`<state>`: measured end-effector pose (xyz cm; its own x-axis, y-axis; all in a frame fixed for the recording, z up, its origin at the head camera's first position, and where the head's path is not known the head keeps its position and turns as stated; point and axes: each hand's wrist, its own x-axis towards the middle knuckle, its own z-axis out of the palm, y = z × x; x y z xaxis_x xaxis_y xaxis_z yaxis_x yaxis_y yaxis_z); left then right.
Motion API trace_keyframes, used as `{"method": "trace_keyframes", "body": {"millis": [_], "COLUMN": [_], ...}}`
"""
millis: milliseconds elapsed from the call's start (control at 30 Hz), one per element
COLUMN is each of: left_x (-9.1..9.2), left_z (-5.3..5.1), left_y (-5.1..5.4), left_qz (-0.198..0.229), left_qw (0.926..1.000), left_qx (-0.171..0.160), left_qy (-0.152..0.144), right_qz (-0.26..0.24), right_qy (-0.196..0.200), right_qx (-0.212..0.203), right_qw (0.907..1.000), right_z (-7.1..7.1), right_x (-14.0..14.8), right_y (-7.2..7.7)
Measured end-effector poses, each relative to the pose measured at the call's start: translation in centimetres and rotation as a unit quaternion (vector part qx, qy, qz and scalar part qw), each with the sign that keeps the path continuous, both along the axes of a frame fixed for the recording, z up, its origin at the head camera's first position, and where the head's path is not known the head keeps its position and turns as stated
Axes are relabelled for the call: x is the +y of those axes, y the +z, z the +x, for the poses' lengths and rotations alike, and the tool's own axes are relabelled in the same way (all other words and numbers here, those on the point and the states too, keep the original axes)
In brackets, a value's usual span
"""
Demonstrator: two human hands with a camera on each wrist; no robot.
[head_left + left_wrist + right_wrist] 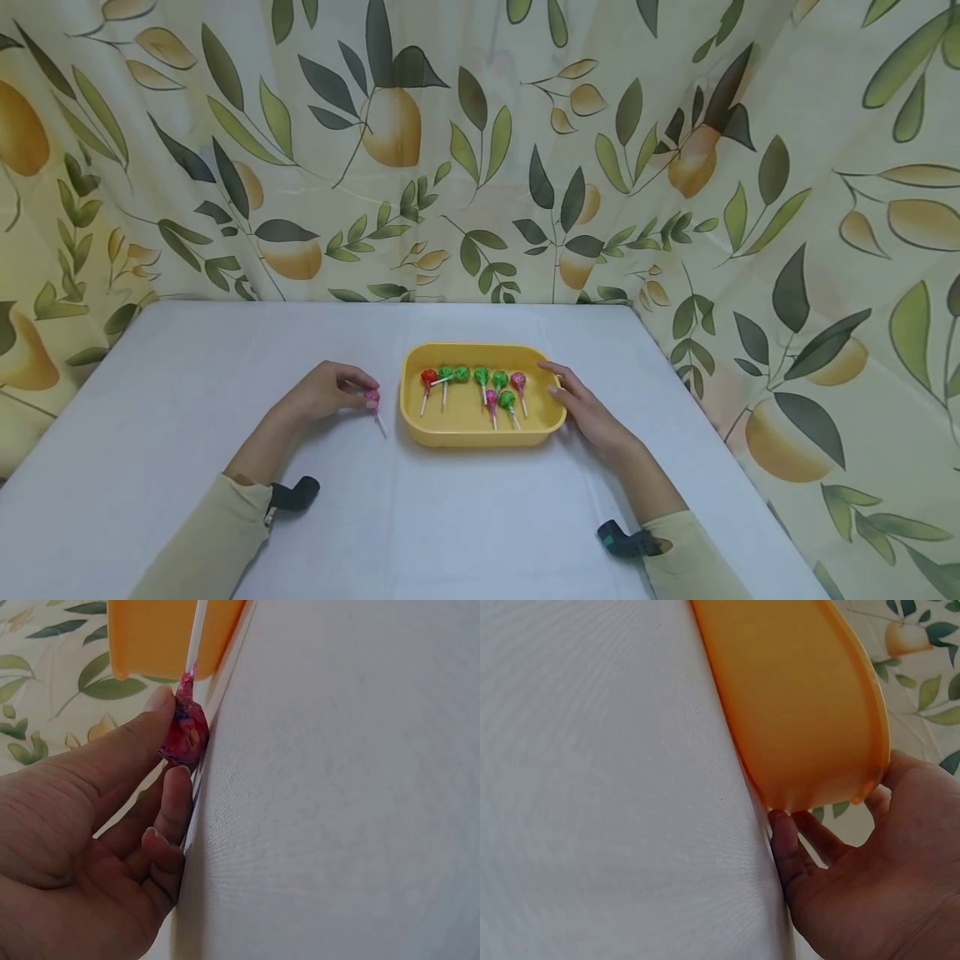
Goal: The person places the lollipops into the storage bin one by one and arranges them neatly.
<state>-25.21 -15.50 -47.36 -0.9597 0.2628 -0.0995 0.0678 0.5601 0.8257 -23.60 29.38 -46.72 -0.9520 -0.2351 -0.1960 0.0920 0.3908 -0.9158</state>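
Left of the yellow tray (480, 438), my left hand (324, 390) pinches a pink-wrapped lollipop (372, 398) by its candy end, low over the table. In the left wrist view, thumb and fingertips meet that lollipop (185, 739), its white stick pointing toward the tray. My right hand (596, 414) holds the tray's right end, thumb at the rim and other fingers low on the outer wall, as the right wrist view shows on the tray (802, 697). Inside the tray lie a red lollipop (428, 377), several green lollipops (481, 375) and two pink ones (518, 381).
A white cloth (480, 517) covers the table. Behind and beside it hangs a curtain (480, 192) printed with leaves and fruit. Each forearm wears a dark wrist camera (296, 495) near the sleeve cuff.
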Motion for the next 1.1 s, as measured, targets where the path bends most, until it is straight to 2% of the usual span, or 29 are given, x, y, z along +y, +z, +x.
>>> {"method": "trace_keyframes", "body": {"millis": [333, 700, 933, 1100], "left_x": [0.18, 0.18, 0.41, 0.37], "left_z": [-0.03, 0.08, 0.09, 0.27], "left_y": [-0.37, -0.18, -0.17, -0.06], "left_qz": [0.003, -0.014, -0.021, -0.016], "left_qw": [0.9999, 0.9998, 0.9994, 0.9995], "left_qx": [0.004, -0.016, -0.022, -0.022], "left_qy": [0.011, -0.005, 0.014, 0.015], "right_qz": [-0.002, 0.000, -0.002, -0.003], "right_qy": [0.006, 0.008, 0.007, 0.008], "right_qx": [0.003, 0.008, 0.006, 0.006], "right_qw": [1.0000, 0.9999, 1.0000, 0.9999], "right_z": [-0.19, 0.15, 0.14, 0.16], "right_x": [0.08, -0.10, -0.01, -0.05], "right_y": [-0.37, 0.05, -0.07, -0.13]}}
